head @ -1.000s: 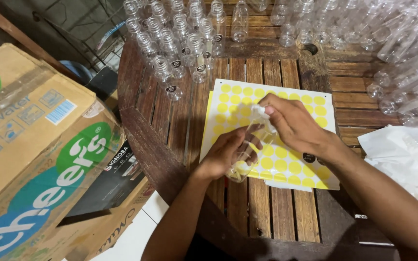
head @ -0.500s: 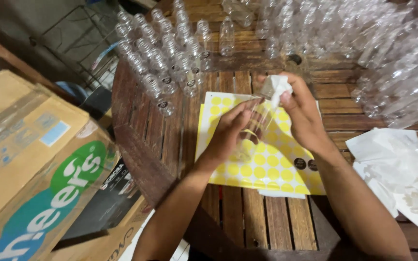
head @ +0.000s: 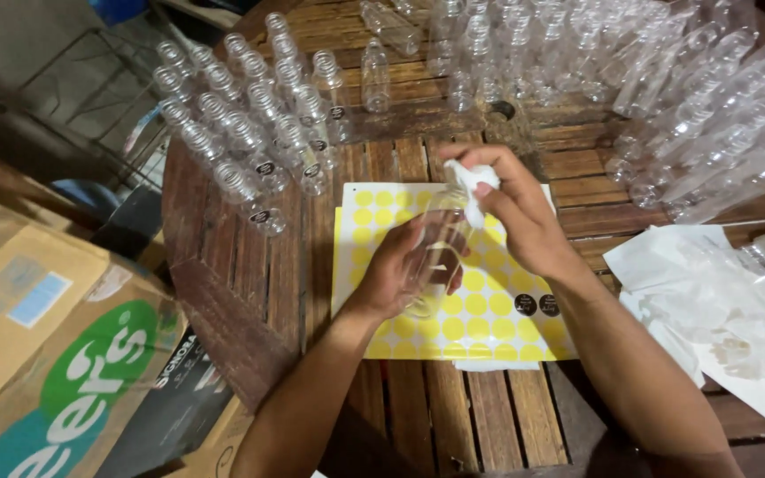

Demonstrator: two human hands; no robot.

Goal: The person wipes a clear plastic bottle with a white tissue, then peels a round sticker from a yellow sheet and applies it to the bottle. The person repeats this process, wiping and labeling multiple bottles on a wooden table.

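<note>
My left hand [head: 400,265] is wrapped around a clear plastic bottle [head: 436,248], holding it tilted over the yellow sticker sheet [head: 453,310] on the wooden worktop [head: 250,265]. My right hand [head: 515,217] pinches a white cloth [head: 469,186] against the bottle's neck end; I seem to be wiping it, though the cloth hides the mouth. More empty bottles [head: 250,133] stand in rows beyond. I judge the bottle needs turning in my left hand so the cloth reaches all round.

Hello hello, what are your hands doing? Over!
Left hand grips clear plastic bottle. Right hand presses white cloth on it. Yellow round-sticker sheet underneath.
</note>
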